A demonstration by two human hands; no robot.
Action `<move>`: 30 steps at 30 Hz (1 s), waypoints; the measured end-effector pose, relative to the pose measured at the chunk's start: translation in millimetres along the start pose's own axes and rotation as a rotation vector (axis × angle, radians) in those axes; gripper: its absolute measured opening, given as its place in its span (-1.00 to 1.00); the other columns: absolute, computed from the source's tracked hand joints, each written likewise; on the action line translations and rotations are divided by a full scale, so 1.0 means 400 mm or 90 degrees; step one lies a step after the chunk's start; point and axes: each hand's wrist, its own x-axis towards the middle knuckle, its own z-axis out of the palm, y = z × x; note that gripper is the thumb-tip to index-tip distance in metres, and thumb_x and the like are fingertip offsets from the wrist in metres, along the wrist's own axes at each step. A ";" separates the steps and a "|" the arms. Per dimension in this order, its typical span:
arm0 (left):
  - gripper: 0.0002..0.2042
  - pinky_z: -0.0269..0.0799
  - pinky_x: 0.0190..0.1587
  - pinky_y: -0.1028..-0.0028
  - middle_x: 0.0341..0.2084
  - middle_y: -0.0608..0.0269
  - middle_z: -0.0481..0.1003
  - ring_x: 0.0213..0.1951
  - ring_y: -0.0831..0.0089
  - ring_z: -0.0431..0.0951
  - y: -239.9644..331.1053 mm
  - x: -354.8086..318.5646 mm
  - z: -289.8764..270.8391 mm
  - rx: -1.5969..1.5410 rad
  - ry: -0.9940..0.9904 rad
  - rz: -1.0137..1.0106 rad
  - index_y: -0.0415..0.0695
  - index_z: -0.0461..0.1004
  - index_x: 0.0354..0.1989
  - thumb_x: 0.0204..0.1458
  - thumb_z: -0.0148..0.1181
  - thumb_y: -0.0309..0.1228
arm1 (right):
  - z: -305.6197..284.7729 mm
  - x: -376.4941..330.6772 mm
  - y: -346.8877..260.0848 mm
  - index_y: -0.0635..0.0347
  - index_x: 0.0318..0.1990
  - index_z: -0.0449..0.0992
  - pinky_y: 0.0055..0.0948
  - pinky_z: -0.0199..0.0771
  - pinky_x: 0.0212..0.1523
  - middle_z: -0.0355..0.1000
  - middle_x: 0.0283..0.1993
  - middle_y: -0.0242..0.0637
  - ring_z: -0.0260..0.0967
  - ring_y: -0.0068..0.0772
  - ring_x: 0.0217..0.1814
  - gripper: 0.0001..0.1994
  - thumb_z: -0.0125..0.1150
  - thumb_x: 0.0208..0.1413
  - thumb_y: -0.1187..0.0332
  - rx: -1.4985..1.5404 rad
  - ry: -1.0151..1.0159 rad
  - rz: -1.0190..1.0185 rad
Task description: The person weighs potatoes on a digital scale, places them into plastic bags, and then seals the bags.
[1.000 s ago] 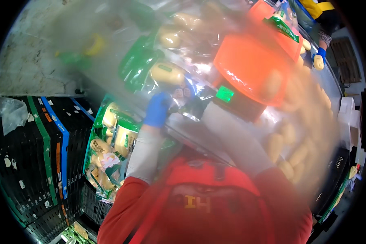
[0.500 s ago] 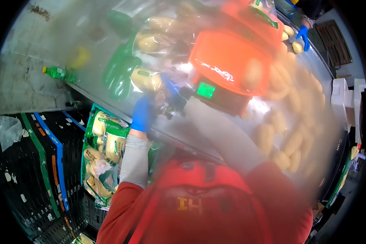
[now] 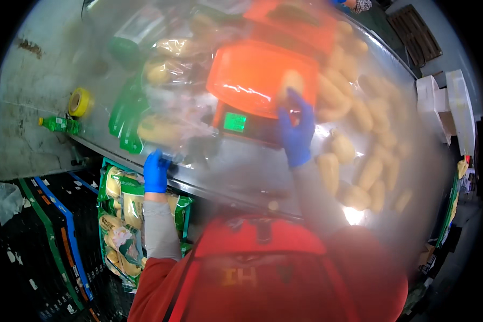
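Observation:
My left hand (image 3: 156, 173), in a blue glove, is closed at the table's near edge, its fingers on the near edge of a clear plastic bag (image 3: 163, 130) with green print and pale vegetables inside. To the right, my blue-gloved right hand (image 3: 297, 131) reaches over the orange tray (image 3: 247, 75) of a scale. Its fingertips are around a pale oblong vegetable (image 3: 292, 80) at the tray's right side; haze blurs the grip. A green display (image 3: 235, 122) is lit on the scale's front.
Loose pale vegetables (image 3: 375, 166) cover the table's right side. More filled bags (image 3: 166, 72) lie behind on the left. A teal-rimmed crate (image 3: 103, 185) holds packed bags below, beside stacked black crates (image 3: 48, 231). A yellow tape roll (image 3: 79, 102) and green bottle (image 3: 59, 124) are far left.
My right hand has left the bag near my left hand and moved right to the vegetable in the orange tray. The whole view has shifted. The other person's gloved hand is nearly out of view.

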 end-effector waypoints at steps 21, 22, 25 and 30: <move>-0.89 0.35 -0.33 0.59 -0.38 0.26 0.46 -0.40 0.57 0.42 0.053 -0.215 0.209 0.297 -0.033 0.368 -0.22 0.44 -0.33 0.04 0.01 -0.48 | -0.085 -0.004 -0.066 0.21 0.07 0.17 -0.30 0.39 -0.37 0.31 -0.05 -0.13 0.36 -0.14 -0.19 -0.47 -0.16 0.09 -0.01 0.920 -0.342 0.659; -0.88 0.34 -0.23 0.56 -0.27 0.24 0.43 -0.28 0.55 0.41 0.064 -0.237 0.266 0.290 -0.091 0.362 -0.21 0.43 -0.29 0.01 0.00 -0.56 | -0.084 -0.013 -0.069 0.23 0.08 0.15 -0.26 0.41 -0.35 0.30 -0.05 -0.11 0.35 -0.15 -0.19 -0.49 -0.15 0.10 0.03 0.956 -0.390 0.662; -0.36 0.25 -0.03 0.45 0.07 0.22 0.20 -0.07 0.42 0.33 0.099 -0.311 0.394 0.229 -0.269 0.294 -0.14 0.08 0.17 -0.14 0.21 -0.43 | -0.072 -0.043 -0.145 0.15 0.03 0.23 -0.47 0.32 -0.53 0.40 -0.20 -0.19 0.41 -0.25 -0.40 -0.50 -0.21 0.08 -0.04 0.737 -0.333 0.627; -0.38 0.26 0.00 0.40 0.03 0.13 0.26 0.02 0.29 0.31 0.068 -0.280 0.452 0.245 -0.338 0.304 -0.17 0.10 0.16 -0.10 0.17 -0.26 | -0.071 -0.101 -0.121 0.17 -0.09 0.38 -0.64 0.18 -0.64 0.46 -0.44 -0.22 0.34 -0.42 -0.61 -0.40 -0.42 0.14 -0.16 0.533 -0.407 0.493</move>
